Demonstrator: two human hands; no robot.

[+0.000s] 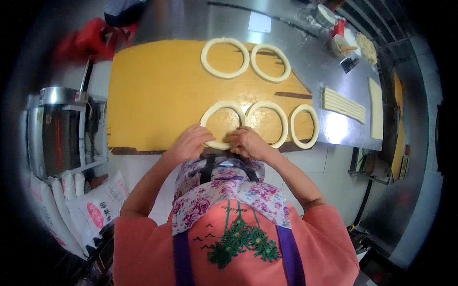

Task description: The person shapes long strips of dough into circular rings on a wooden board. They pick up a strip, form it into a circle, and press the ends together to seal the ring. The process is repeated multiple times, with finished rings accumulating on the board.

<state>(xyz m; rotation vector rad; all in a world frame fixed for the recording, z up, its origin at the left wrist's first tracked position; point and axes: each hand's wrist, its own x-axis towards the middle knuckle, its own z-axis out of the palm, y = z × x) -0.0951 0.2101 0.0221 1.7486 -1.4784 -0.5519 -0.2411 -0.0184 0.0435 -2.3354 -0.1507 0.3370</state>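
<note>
Both hands (192,142) (251,142) touch a dough ring (222,104) on a yellow board (152,95).

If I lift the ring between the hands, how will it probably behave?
The ring looks like soft dough, so it would probably sag. Being thin, it may stretch if held at one point. Lying flat on the board, it seems unlikely to roll.

Smooth, matt dough rings (204,57), smooth wooden board (152,95), glossy metal table (329,76), cloth apron (229,200).
</note>
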